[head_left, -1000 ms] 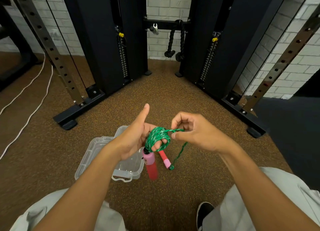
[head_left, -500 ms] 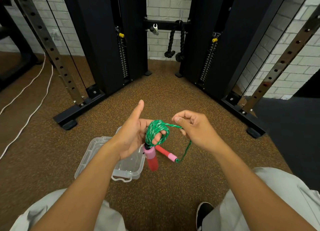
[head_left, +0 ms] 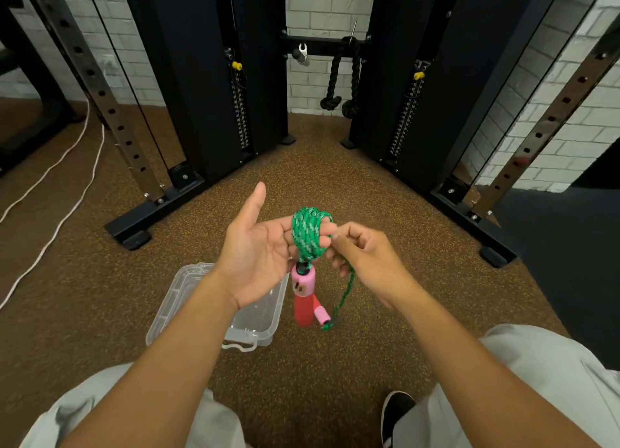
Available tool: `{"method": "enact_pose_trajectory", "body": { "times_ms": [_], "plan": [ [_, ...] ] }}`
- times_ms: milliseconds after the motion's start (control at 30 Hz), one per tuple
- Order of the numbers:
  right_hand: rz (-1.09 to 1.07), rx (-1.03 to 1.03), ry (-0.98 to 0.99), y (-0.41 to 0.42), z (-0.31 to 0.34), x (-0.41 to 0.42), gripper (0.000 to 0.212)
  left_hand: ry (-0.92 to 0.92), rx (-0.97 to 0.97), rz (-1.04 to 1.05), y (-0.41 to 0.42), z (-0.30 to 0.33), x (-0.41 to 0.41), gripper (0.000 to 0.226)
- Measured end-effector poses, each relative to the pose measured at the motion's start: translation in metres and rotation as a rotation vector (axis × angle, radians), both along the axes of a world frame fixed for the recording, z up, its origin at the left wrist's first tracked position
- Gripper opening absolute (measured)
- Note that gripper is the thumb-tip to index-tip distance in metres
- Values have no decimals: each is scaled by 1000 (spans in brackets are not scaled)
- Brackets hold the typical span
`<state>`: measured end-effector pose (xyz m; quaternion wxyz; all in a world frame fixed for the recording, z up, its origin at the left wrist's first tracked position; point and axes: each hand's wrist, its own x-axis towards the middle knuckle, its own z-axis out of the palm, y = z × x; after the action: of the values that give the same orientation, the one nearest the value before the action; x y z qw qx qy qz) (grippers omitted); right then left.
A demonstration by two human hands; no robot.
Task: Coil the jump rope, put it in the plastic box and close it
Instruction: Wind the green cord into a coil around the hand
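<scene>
Low in the frame, left of centre, the plastic box (head_left: 174, 300) lies open on the floor, just below the left hand (head_left: 258, 249). That hand is spread flat, thumb up, with the jump rope (head_left: 308, 236) wound round its fingers and the handles (head_left: 303, 296) hanging upright beneath. Just right of the coil, the right hand (head_left: 365, 259) pinches the short loose tail. The left hand is nearer the box.

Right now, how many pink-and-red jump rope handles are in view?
2. One handle hangs below the green braided rope coil on the left hand; the other handle dangles lower, partly behind it, at the end of the loose strand.
</scene>
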<state>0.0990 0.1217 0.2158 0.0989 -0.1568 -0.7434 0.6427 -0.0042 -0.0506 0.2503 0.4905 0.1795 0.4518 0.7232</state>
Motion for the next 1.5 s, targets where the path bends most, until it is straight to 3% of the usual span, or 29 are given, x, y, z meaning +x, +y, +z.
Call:
{"method": "enact_pose_trajectory", "body": {
  "times_ms": [233,400,467,567,700,767,867,1000,1067,1200,1267,1367,1500],
  "plan": [
    [96,198,-123,-18,-5,-1,18,7,72,125,6,-2,4,88],
    [174,594,-100,-30,-4,4,13,157,-40,265,8,-8,2,82],
    [213,655,-75,-31,-1,5,10,217,-122,306,9,-12,0,80],
    [215,771,-37,-30,2,6,22,416,-335,259,10,-15,2,110],
    [156,856,-11,-27,6,7,20,579,-448,212,18,-23,10,122],
    [156,851,-13,-24,11,9,15,605,-428,202,21,-29,12,118],
    [179,726,-16,-15,22,13,5,676,-511,199,19,-26,18,91],
    [167,684,-3,-6,26,15,6,764,-542,141,17,-23,21,108],
    [155,713,22,-6,26,15,7,834,-542,121,16,-20,22,105],
    [128,675,35,-2,30,15,8,996,-552,113,16,-10,28,67],
    [118,651,30,-1,31,15,10,1023,-551,69,16,-8,28,62],
    [114,622,21,2,30,15,11,934,-534,15,16,-18,24,73],
    [43,589,30,7,28,15,14,673,-438,-33,21,-26,15,87]
  ]
}}
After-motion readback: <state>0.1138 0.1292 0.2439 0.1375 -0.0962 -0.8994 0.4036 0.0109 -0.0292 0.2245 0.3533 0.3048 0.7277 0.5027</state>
